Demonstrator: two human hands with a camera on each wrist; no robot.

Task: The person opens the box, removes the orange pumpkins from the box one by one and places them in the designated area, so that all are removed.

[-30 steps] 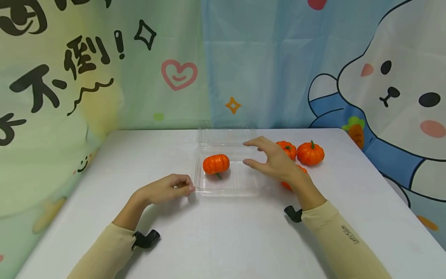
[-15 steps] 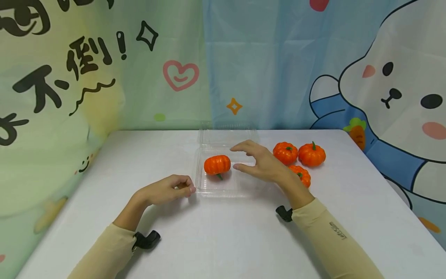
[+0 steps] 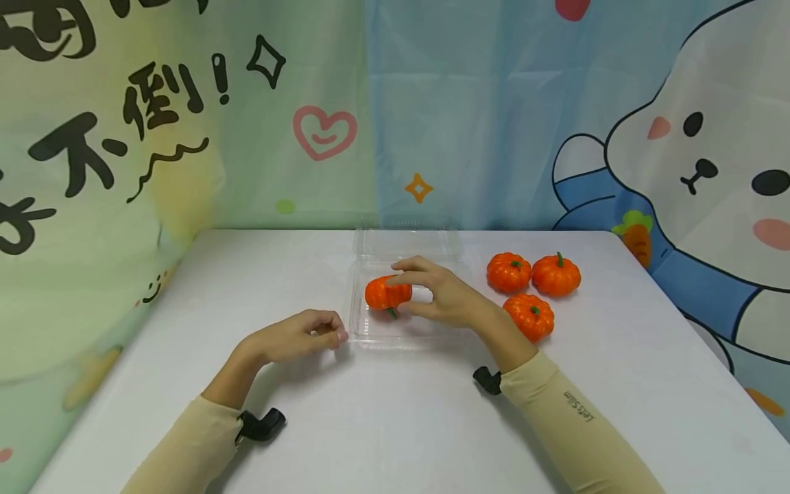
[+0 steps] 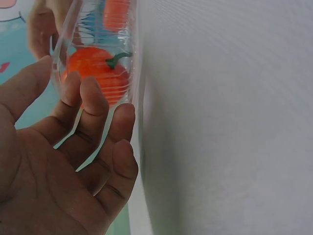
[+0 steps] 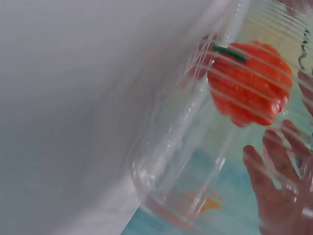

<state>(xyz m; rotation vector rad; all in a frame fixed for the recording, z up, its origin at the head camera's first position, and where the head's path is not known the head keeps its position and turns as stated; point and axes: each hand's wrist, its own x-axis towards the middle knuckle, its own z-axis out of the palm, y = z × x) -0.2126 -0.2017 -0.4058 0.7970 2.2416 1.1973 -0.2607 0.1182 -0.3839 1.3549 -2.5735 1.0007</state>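
A small orange pumpkin [image 3: 378, 293] with a green stem lies on its side in the left half of a clear plastic clamshell box [image 3: 382, 337], whose lid stands open at the back. My right hand [image 3: 446, 296] reaches in over the box. Its fingers spread above and beside the pumpkin's right side; in the right wrist view a gap shows between the fingertips and the pumpkin [image 5: 252, 90]. My left hand [image 3: 293, 336] stays at the box's near left corner. Its fingers are loosely bent by the wall [image 4: 137, 73], and whether they touch it I cannot tell.
Several things stand right of the box on the white table [image 3: 395, 425]: a pumpkin [image 3: 509, 272] at the back, another pumpkin [image 3: 556, 275] beside it, and a nearer pumpkin [image 3: 531, 318] close to my right forearm. A printed curtain [image 3: 432, 123] hangs behind the table.
My right hand has moved left from the box's right side to the pumpkin inside, uncovering the pumpkins on the right. The left hand has hardly moved. The view has shifted slightly.
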